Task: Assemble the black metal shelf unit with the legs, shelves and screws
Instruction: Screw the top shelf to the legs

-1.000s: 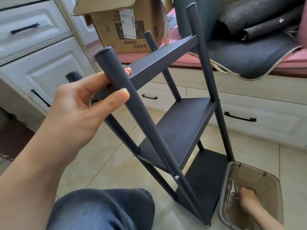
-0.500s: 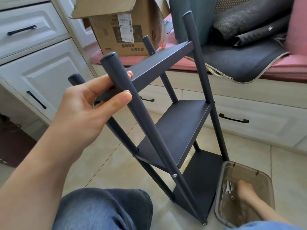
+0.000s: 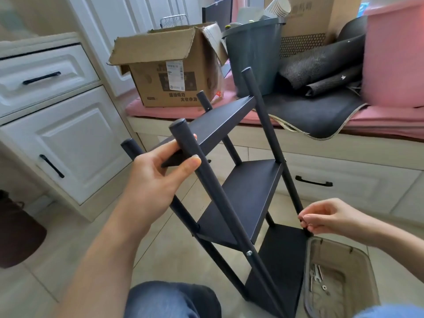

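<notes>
Over on the left: white cupboard doors [image 3: 68, 143] with black handles. Nothing to do there.

Next, the left hand [image 3: 156, 180]. Wrapped around the near leg [image 3: 206, 180] of the black metal shelf unit [image 3: 250, 189], thumb on one side, fingers on the other, right up by the top shelf [image 3: 220, 125]. Good spot to hold, since the leg is round and thin and fits in a fist.

In the middle, the shelf unit itself, standing on the tile floor [image 3: 96, 237] and tipped back toward the knee. Three shelves and four legs already joined. Probably hard and stiff, not bendy, and not very heavy, since one hand keeps it up. Smooth paint, so maybe a bit slippery. Best held by a leg near a shelf, not by the thin shelf edge. One silver screw [image 3: 248, 252] showing low on the near leg.

Farther right, the right hand [image 3: 330, 216], just beside the far right leg [image 3: 275, 157], fingertips pressed together as if pinching something tiny. Likely a screw, but too small to tell.

Bottom right, near the hand: a clear plastic bin [image 3: 358, 255] with a few screws and a small wrench [image 3: 317, 275] inside, sitting right next to the bottom shelf [image 3: 282, 260].
</notes>
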Demonstrator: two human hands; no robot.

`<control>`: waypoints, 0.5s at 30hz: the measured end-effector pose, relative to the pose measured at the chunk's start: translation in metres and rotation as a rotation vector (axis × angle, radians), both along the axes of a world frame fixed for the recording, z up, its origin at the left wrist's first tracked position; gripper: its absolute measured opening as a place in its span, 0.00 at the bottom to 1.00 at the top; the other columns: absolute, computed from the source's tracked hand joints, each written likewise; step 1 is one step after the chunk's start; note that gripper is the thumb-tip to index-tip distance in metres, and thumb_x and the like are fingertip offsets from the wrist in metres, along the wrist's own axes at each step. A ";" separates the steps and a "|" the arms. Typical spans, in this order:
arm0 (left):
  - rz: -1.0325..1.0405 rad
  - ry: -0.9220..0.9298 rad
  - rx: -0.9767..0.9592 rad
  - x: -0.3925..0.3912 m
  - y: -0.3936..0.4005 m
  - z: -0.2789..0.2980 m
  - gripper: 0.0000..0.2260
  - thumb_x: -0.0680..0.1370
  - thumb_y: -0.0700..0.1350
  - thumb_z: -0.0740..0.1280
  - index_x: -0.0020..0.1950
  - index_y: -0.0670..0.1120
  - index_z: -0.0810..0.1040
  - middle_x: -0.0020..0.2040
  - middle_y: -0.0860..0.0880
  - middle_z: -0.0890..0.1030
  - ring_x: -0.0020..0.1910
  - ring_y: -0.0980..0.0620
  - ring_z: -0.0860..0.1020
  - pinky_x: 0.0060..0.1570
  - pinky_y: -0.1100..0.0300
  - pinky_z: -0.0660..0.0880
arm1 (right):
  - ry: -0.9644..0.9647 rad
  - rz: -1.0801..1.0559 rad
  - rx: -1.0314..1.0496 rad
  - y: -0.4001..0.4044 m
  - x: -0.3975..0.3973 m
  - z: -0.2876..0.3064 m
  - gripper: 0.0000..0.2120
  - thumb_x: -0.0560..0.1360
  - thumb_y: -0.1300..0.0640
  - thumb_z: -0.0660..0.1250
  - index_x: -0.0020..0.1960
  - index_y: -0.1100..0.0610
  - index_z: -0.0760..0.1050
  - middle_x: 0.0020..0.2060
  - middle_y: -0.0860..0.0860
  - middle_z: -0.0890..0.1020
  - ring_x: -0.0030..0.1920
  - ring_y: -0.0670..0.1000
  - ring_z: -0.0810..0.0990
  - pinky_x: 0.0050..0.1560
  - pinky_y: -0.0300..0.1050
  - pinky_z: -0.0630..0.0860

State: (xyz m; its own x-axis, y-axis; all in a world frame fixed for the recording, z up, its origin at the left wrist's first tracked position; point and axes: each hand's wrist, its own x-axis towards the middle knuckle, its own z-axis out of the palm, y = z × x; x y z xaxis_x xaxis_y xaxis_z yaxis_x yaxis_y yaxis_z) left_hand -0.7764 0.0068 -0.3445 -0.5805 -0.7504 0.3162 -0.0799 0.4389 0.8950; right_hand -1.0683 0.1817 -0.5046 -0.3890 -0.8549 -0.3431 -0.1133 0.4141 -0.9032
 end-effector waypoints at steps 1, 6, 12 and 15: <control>0.005 0.003 0.006 0.001 -0.003 -0.001 0.15 0.77 0.40 0.71 0.62 0.52 0.81 0.51 0.63 0.85 0.51 0.69 0.81 0.49 0.78 0.71 | -0.024 0.010 -0.031 -0.005 0.007 0.018 0.06 0.76 0.63 0.70 0.51 0.63 0.83 0.43 0.59 0.86 0.41 0.52 0.84 0.43 0.41 0.82; 0.011 0.011 0.034 0.010 -0.021 -0.004 0.15 0.77 0.42 0.71 0.63 0.53 0.81 0.52 0.63 0.85 0.55 0.67 0.80 0.50 0.78 0.72 | -0.033 0.071 -0.132 -0.048 0.040 0.080 0.08 0.73 0.63 0.73 0.52 0.62 0.82 0.45 0.57 0.87 0.42 0.50 0.85 0.43 0.38 0.80; 0.019 0.049 0.077 0.027 -0.058 -0.015 0.15 0.76 0.45 0.71 0.63 0.52 0.81 0.54 0.60 0.85 0.58 0.63 0.81 0.53 0.76 0.73 | -0.025 0.023 -0.219 -0.126 0.084 0.100 0.05 0.77 0.62 0.69 0.50 0.62 0.82 0.42 0.56 0.87 0.40 0.48 0.84 0.43 0.39 0.81; 0.046 0.070 0.100 0.040 -0.079 -0.024 0.15 0.74 0.49 0.70 0.60 0.53 0.82 0.54 0.60 0.85 0.59 0.63 0.81 0.55 0.74 0.73 | -0.018 0.029 -0.261 -0.164 0.107 0.091 0.05 0.78 0.63 0.68 0.50 0.62 0.82 0.43 0.57 0.86 0.39 0.47 0.83 0.42 0.38 0.81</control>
State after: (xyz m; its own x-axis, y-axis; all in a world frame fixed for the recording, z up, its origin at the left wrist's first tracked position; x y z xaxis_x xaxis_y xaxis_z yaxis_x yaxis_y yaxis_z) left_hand -0.7368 -0.0722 -0.3685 -0.5240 -0.8055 0.2769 -0.0338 0.3445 0.9382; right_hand -0.9609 0.0174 -0.4132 -0.3591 -0.9260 -0.1165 -0.1042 0.1638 -0.9810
